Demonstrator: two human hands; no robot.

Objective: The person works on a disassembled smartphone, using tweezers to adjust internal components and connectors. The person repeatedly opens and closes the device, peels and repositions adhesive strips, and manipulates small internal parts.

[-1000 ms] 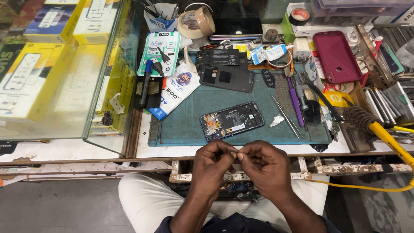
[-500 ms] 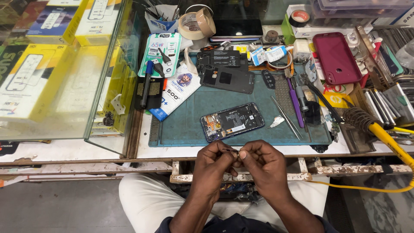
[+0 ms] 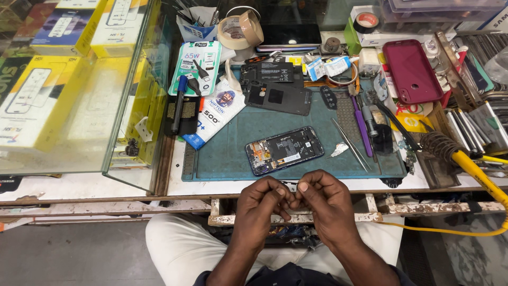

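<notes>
The person's left hand and right hand are bare, with no rings, gloves or watch showing and forearms uncovered to the bottom of the frame, while the legs wear light cream trousers and a dark navy garment edge shows lowest.

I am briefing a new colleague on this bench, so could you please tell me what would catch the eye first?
First, the left hand and right hand, fingertips pinched together at the bench's near edge over something too small to identify. Just beyond them, an opened dark phone with exposed circuitry lies on the teal rubber work mat. At the right sits a maroon phone back cover.
</notes>
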